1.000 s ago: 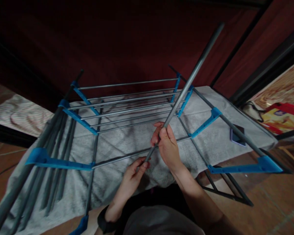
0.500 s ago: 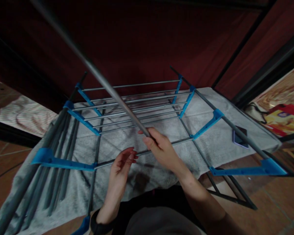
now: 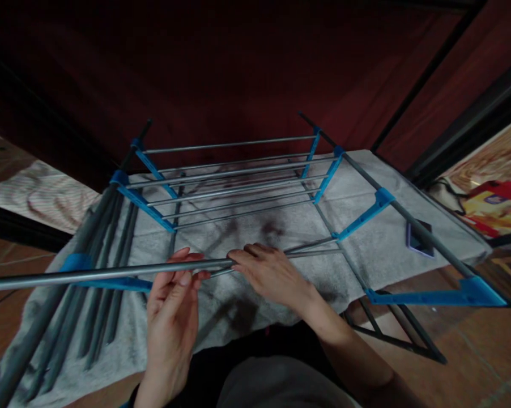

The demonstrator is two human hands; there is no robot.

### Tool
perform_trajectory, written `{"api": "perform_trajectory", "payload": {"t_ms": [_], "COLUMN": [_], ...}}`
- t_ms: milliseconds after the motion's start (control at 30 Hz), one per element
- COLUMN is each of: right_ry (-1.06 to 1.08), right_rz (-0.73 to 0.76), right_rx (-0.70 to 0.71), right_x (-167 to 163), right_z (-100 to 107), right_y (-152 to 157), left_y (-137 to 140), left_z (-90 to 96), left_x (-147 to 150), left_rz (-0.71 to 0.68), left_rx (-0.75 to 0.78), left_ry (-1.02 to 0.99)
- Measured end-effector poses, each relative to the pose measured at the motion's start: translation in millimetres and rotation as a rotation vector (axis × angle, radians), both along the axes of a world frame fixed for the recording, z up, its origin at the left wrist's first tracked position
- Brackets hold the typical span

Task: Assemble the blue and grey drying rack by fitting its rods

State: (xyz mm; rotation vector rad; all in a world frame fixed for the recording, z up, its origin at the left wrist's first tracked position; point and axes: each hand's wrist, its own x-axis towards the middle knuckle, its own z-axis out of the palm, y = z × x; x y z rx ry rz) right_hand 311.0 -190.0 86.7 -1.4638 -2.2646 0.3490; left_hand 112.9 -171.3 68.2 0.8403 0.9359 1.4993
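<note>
A long grey metal tube (image 3: pixel 111 274) lies nearly level across the near side of a partly built rack, its free end reaching the left edge of the view. My right hand (image 3: pixel 272 277) is closed over the tube's right part, palm down. My left hand (image 3: pixel 174 317) has its fingers behind the tube and its thumb in front, in a loose grip. Just behind, a thinner crossbar (image 3: pixel 315 247) of the rack is partly hidden by my hands. Blue plastic brackets (image 3: pixel 366 215) join the rack's dark side tubes (image 3: pixel 425 232) to several crossbars (image 3: pixel 238 167).
Under the rack spreads a grey cloth (image 3: pixel 255 226). Several loose tubes (image 3: pixel 98 323) lie at the left. A phone (image 3: pixel 419 238) rests on the cloth at the right, beneath the side tube. A red and yellow package (image 3: pixel 497 204) stands farther right. Dark red fabric (image 3: pixel 255 73) hangs behind.
The tube has swung down from a steep slant to nearly level, its free end now at the left. My left hand has moved left and taken hold of it; my right hand has turned palm down.
</note>
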Motion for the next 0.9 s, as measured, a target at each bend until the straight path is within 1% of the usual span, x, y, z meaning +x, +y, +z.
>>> {"api": "perform_trajectory", "payload": {"t_ms": [133, 300, 433, 700, 800, 900], "right_ry": [-0.095, -0.161, -0.169, -0.194, -0.174, -0.111], "right_rz": [-0.018, -0.033, -0.078, -0.221, -0.256, -0.305], "right_rx": [-0.008, -0.01, 0.003, 0.005, 0.039, 0.105], "right_x": [10, 15, 19, 36, 45, 55], "right_z": [-14, -26, -38, -60, -69, -78], "right_y": [-3, -5, -6, -13, -17, -21], "left_y": [2, 7, 9, 5, 3, 2], "left_z": [-3.6, -14.5, -21.4, -30.0, -30.4, -28.5], "left_x": [2, 3, -4, -10, -12, -15], "left_rz": [-0.024, 0.023, 0.064, 0.14, 0.155, 0.167], "left_rx": [-0.02, -0.084, -0.176, -0.279, -0.338, -0.384], "left_ry": [-0.035, -0.069, -0.109, -0.139, -0.132, -0.111]}}
